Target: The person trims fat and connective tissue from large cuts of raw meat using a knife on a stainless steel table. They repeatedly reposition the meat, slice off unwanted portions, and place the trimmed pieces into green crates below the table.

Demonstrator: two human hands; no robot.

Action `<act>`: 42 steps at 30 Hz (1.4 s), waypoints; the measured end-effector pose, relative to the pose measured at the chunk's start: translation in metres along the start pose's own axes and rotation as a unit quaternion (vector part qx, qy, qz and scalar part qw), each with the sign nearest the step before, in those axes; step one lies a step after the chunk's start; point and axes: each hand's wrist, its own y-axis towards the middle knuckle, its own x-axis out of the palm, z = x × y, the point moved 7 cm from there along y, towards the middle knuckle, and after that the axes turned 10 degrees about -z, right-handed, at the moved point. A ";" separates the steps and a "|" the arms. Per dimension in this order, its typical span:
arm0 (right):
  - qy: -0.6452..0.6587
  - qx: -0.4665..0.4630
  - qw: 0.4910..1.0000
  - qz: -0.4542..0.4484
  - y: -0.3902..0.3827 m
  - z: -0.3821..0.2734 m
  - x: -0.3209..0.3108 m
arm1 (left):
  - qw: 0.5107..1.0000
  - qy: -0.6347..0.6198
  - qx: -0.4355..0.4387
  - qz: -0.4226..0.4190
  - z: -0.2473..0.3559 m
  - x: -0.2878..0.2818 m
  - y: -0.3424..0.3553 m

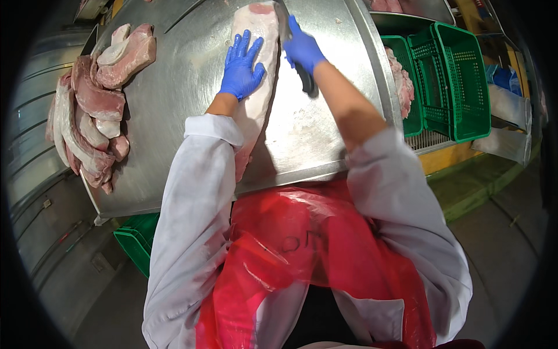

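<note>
A long pale slab of fatty meat point(258, 104) lies lengthwise on the steel table point(186, 70) in front of me. My left hand point(240, 68) rests on it in a blue glove, fingers spread and lying flat. Just right of the slab, my right hand point(303, 49), also gloved in blue, grips a knife with a black handle point(307, 81); the handle's end sticks out below my fist. The blade runs up beside the slab's upper right edge, and I cannot tell whether it touches the meat.
Cut meat pieces point(93, 116) are piled at the table's left end. Green perforated crates point(465, 81) stand to the right, one holding pale pink scraps point(401, 84), below a tray of meat point(388, 7). Another green crate point(133, 235) sits under the table's lower left corner.
</note>
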 end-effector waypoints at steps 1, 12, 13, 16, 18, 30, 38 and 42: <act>-0.040 0.001 0.999 -0.004 0.015 -0.017 -0.008 | 1.000 0.005 0.012 -0.001 0.000 -0.001 0.001; -0.017 0.055 0.996 -0.063 -0.074 0.019 0.053 | 0.999 -0.022 0.008 0.034 -0.015 0.001 -0.004; -0.014 0.041 0.997 -0.057 -0.068 0.018 0.050 | 0.999 -0.021 0.016 0.030 -0.014 0.002 -0.004; 0.007 0.033 0.998 -0.050 -0.034 0.007 0.038 | 0.999 -0.013 0.029 0.029 -0.014 0.004 0.004; 0.008 0.024 0.999 -0.024 -0.048 0.009 0.047 | 0.998 -0.017 0.034 0.042 -0.013 0.004 0.009; 0.014 0.077 0.997 -0.025 -0.155 0.038 0.124 | 0.995 -0.019 0.058 -0.077 -0.003 0.007 -0.082; -0.002 0.067 0.998 -0.003 -0.153 0.050 0.156 | 1.000 -0.012 0.026 -0.009 -0.028 0.016 -0.109; 0.001 0.056 0.998 -0.028 -0.207 0.077 0.204 | 0.999 -0.003 0.040 0.016 -0.038 0.026 -0.107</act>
